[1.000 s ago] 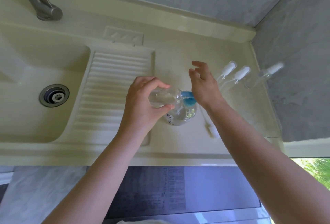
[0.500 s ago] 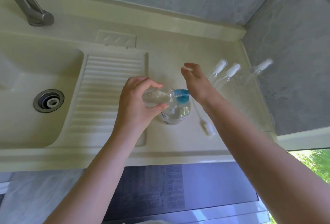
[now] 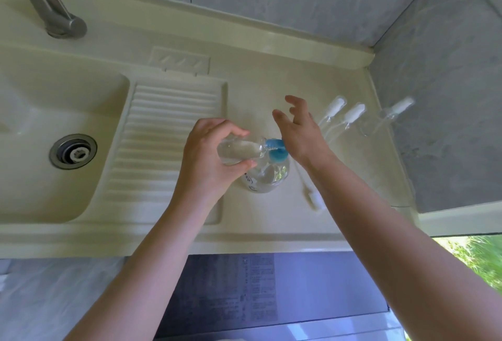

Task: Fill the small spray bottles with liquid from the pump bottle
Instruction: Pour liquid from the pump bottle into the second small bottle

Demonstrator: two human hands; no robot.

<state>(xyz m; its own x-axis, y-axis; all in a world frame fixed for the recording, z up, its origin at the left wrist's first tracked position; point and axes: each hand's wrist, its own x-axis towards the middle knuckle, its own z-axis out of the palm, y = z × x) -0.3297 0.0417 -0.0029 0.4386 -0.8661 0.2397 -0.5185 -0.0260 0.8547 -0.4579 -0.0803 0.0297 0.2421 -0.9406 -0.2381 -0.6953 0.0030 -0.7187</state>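
Fingers spread wider, right hand [image 3: 300,134] apparently presses the pump [image 3: 277,150]; left hand [image 3: 212,158] grips a spray bottle [image 3: 239,150].

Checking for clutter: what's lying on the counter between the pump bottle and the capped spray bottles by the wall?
In the head view, one detached spray head with its dip tube lies on the counter there.

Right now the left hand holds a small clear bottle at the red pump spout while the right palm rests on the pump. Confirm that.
Wrong on one point: the pump spout is blue, not red, as the head view shows. The left hand holds the small bottle there, the right hand on the pump.
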